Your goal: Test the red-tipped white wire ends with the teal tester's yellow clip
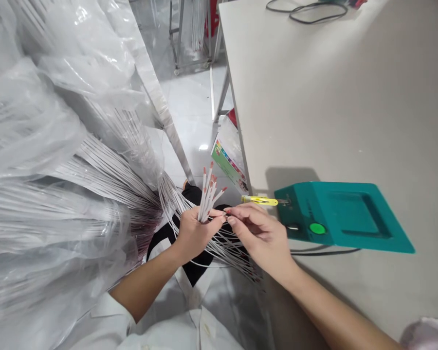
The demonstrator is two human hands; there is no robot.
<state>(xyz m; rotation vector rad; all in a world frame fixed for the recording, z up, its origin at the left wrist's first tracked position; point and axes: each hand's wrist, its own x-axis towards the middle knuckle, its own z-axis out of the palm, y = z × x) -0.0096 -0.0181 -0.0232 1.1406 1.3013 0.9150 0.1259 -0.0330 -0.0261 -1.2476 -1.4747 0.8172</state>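
My left hand (195,233) is closed around a bunch of thin white cables (207,197) whose reddish-brown ends point up and away from me. Its thumb and forefinger also pinch at a small dark tip between the two hands. My right hand (261,233) meets it there, thumb and fingertips closed on that same small end, which is too small to make out clearly. More white cables (226,250) hang below both hands across my lap. Just right of my right hand, a green device (361,218) with a lit green button (317,228) sits on the table.
Bundles of white cables in clear plastic (95,194) fill the left side. A yellow-handled tool (259,200) juts over the edge of the white table (332,107). A black cord (317,14) lies at the far side. A printed bag (228,155) is beside the table.
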